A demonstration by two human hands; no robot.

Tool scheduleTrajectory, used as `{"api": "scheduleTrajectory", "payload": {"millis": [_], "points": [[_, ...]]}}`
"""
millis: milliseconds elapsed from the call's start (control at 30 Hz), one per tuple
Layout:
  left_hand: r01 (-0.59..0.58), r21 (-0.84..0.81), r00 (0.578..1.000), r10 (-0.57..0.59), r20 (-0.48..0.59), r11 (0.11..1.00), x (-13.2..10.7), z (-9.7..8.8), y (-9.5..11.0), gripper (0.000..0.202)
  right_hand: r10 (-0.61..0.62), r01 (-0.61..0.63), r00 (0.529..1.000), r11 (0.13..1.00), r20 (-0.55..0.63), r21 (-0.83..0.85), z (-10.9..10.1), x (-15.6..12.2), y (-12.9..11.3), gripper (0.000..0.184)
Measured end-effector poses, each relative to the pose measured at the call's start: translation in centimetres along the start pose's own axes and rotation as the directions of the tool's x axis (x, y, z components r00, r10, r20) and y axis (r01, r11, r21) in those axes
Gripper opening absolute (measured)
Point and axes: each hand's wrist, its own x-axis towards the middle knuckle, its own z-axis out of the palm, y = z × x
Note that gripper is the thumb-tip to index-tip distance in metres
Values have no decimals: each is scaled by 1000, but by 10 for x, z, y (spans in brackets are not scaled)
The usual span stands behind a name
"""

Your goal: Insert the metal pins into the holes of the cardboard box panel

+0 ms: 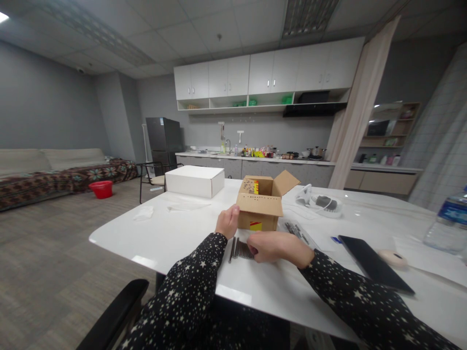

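Watching the head cam feed here. My left hand [227, 221] sits just left of centre in the frame, fingers curled against the left side of the small cardboard box [261, 204], thumb up near its top edge, so it's bracing the box rather than lifting it. The box stands on the white table [175, 238] in the middle of the picture, flaps open, with a red and yellow label on the front and another inside the back flap.

My right hand [273, 247] is just below the box, a bit right of centre, knuckles up, fingers closed over the right end of a bundle of dark nails [241, 250]. The nails lie flat on the table, fanning out to the left from under my fingers, just in front of the box. One or two stick out more upright at the left end. How tight the grip is, I can't tell, the fingertips are hidden under the hand.

Around that: a white flat box [194, 181] further back to the upper left of the cardboard one, well apart from it. A few more dark nails [296, 231] lie just right of the box. A black tablet [374, 263] lies at the right, with a roll of tape [392, 257] beside it and a water bottle [448, 221] at the far right edge. Some white gear with a cable [321, 202] sits behind the box to the right.
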Motion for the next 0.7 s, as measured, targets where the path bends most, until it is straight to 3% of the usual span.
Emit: {"api": "scheduleTrajectory", "payload": {"millis": [200,467,567,700], "points": [[2,-4,1000,-2,-3,1000,0,0,-1,49,33,-31,998,999,54,-38,-8,0,-7,16],[24,-22,1000,-24,-7,999,-1,-1,1,51,306,-312,932,950,195,0,-43,3,-49,14],[30,-36,1000,-30,3,999,-1,-2,3,51,302,-302,941,953,150,-29,-46,4,-53,14],[40,-61,999,-39,9,997,-1,-2,3,50,196,-195,980,980,26,-50,-38,7,-53,11]]}}
